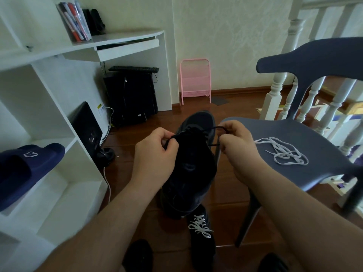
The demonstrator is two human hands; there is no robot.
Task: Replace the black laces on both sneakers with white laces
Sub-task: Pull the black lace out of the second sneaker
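Room inventory, as you are facing it: pale patterned wall (225, 36) standing at twelve o'clock; dark wooden floor (225, 193) running underfoot; white shelving unit (59, 118) sitting at nine o'clock, a desk (125, 39) adjoining at eleven; pink folding rack (195, 81) leaning against the wall at twelve; grey-blue chair (306, 142) standing at three o'clock; white stair balusters (279, 83) rising behind it at two.

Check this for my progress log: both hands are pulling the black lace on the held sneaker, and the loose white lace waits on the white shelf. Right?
Not quite. The head view shows the loose white lace lying on the grey chair seat, not the shelf. Both the left hand and right hand do pinch the black lace on the held sneaker.
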